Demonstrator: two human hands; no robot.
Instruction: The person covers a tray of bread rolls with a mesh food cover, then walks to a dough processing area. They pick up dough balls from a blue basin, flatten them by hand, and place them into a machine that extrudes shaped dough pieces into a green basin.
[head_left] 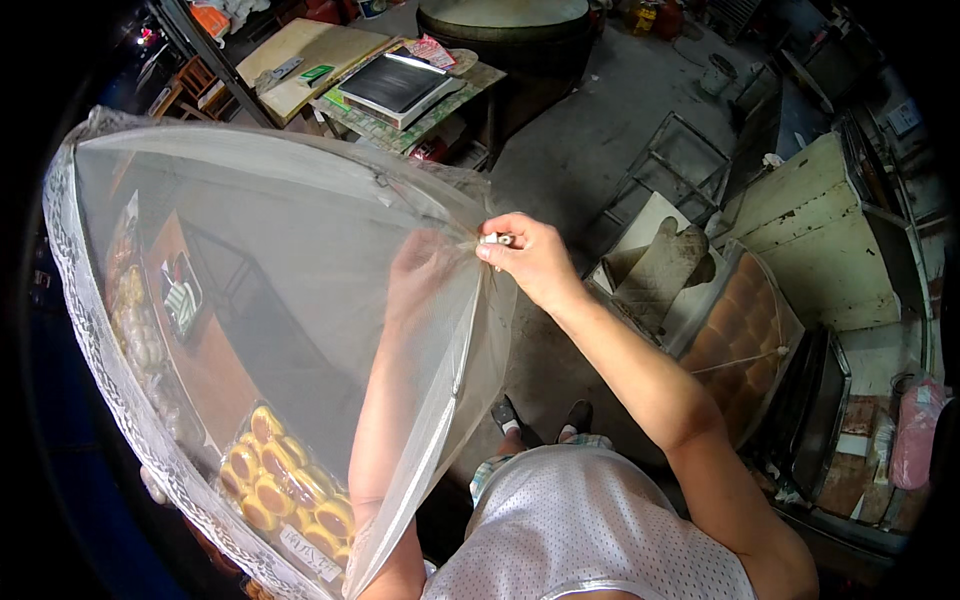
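Concrete floor [590,150] below; our right hand [530,260] pinches the light, floppy mesh cover [270,250] at its peak, left hand [425,270] pressed flat beneath

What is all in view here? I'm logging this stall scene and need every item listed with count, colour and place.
mesh food cover: one, white see-through net with lace hem, opened at left, held up at its top
top knob: one, whitish, at the cover's peak
round pastries: a packed batch, count unclear, yellow-orange, lower left behind the net
wooden table: one, brown, seen through the net
tray of buns: one, brown, right of centre under another net cover
cluttered table: one, with a dark flat slab, top centre
concrete floor: grey, centre
shoes: two, dark, bottom centre
left hand: behind the net, near its peak
right hand: pinching the top knob
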